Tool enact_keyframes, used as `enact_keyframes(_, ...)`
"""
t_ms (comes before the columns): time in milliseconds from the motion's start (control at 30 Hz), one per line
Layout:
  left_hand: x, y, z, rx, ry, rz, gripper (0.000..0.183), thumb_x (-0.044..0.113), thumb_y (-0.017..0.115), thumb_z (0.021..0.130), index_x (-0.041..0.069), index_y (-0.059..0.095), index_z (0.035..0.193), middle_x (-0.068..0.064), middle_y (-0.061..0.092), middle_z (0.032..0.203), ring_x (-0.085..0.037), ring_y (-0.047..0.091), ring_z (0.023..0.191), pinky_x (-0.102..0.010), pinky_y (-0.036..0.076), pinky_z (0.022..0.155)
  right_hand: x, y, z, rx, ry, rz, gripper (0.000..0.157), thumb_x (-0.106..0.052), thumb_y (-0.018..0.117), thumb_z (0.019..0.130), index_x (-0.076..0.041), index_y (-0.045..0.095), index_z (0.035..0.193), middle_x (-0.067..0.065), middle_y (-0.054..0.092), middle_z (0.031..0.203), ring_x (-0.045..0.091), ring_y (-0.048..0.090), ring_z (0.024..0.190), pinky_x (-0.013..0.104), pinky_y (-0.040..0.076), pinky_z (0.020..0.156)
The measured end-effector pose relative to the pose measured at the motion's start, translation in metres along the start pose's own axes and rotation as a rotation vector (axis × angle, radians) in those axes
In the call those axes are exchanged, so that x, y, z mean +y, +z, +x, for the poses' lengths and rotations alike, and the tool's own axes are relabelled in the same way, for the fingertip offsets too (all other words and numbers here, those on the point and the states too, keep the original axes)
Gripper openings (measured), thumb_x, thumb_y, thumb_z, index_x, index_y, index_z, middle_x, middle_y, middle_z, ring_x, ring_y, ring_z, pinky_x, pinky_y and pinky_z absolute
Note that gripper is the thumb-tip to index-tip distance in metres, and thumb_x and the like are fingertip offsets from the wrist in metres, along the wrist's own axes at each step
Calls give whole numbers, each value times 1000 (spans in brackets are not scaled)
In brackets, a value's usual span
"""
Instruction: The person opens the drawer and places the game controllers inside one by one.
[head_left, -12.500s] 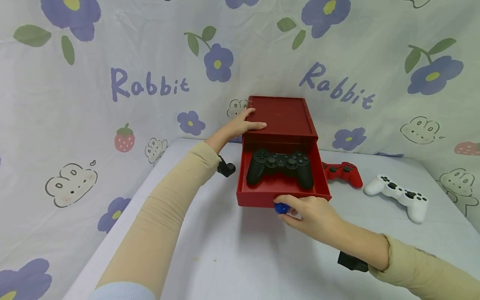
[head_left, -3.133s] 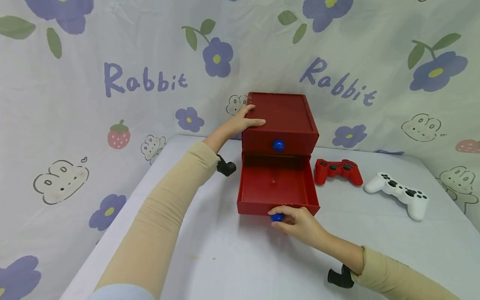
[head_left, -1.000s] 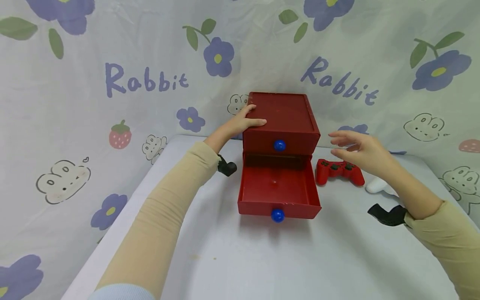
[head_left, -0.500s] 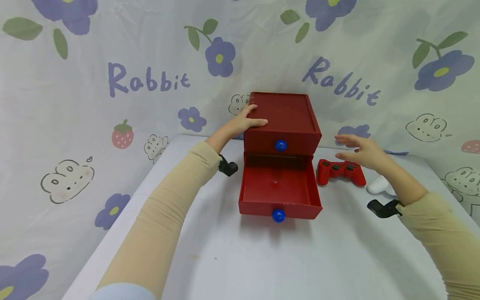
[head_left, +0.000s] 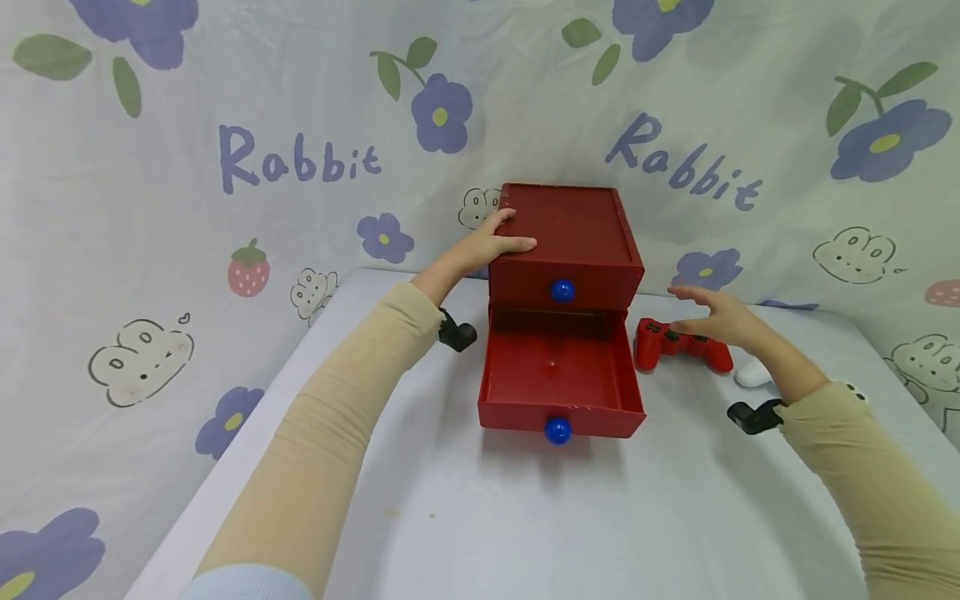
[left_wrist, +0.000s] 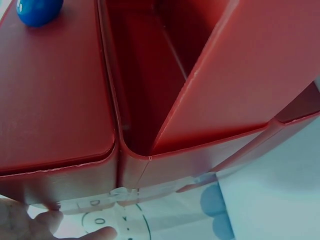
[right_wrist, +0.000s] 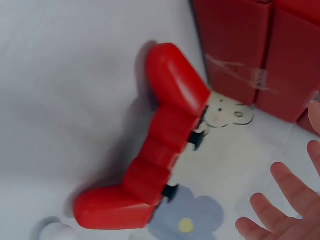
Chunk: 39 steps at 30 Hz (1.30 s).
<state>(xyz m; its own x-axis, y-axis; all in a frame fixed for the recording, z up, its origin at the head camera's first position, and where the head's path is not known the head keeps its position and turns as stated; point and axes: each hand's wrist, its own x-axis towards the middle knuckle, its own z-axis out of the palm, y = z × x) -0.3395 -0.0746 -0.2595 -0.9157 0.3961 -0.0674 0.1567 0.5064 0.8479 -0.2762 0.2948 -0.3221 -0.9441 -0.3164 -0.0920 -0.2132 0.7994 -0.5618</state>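
Clearly, the pulled-out lower drawer (head_left: 517, 416) was bare, the upper drawer (head_left: 521, 286) closed. The left hand (head_left: 487, 245) lay spread on the cabinet (head_left: 573, 225) — right hand (head_left: 723, 319) empty, loosely spread, near the red controller (right_wrist: 167, 127); a white controller (head_left: 752, 373) was mostly hidden.

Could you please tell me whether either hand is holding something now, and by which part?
Nothing appears held. The left hand rests on the left top edge of the red drawer unit; the right hand hovers, empty, near the red controller.

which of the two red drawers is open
The lower drawer: it is pulled out with its inside showing, while the upper drawer is pushed in.
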Motion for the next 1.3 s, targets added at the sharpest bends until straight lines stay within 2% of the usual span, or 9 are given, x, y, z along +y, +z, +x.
enact_keyframes(333,1,0,-1,3,0,-7,78,43,56,86,21,13,147,-3,7,153,-23,18,135,-46,23,108,27,14,11,-29,38,2,71,-29,63,86,-4,27,142,31,26,141,52,23,126,69,24,93)
enact_keyframes(533,1,1,0,2,-2,-6,78,43,56,85,21,14,147,-3,7,153,-22,17,135,-45,22,108,38,22,12,-48,71,2,73,-32,63,86,-6,26,143,33,26,140,50,31,120,68,28,92)
enact_keyframes(800,2,0,0,-3,2,-3,78,42,55,86,21,13,147,-3,6,153,-22,17,135,-45,22,109,53,29,22,-59,13,-4,75,-27,66,84,0,26,141,35,27,138,51,28,123,67,23,95)
enact_keyframes(933,3,0,-1,-6,0,-8,78,42,55,86,21,12,148,-3,5,153,-22,16,136,-44,21,109,62,34,27,-70,29,-2,78,-27,66,83,1,24,142,35,25,139,53,22,124,70,20,94)
enact_keyframes(1067,2,-1,-1,-2,-3,-7,78,42,56,86,21,13,147,-2,4,153,-22,15,136,-44,21,109,69,38,31,-71,50,-65,82,-31,66,81,0,22,142,36,25,137,56,17,123,71,15,94)
enact_keyframes(1200,2,0,-1,-1,-5,-9,78,42,56,86,21,13,147,-3,6,153,-22,17,135,-44,22,108,75,43,33,-54,39,-145,80,-33,66,80,1,26,141,35,30,135,54,18,123,69,16,93)
enact_keyframes(1300,2,0,-1,-3,-6,-10,78,42,56,86,21,13,147,-3,6,153,-22,17,135,-44,22,108,78,46,33,-43,30,-161,76,-33,66,80,1,30,139,32,31,137,53,16,123,70,17,91)
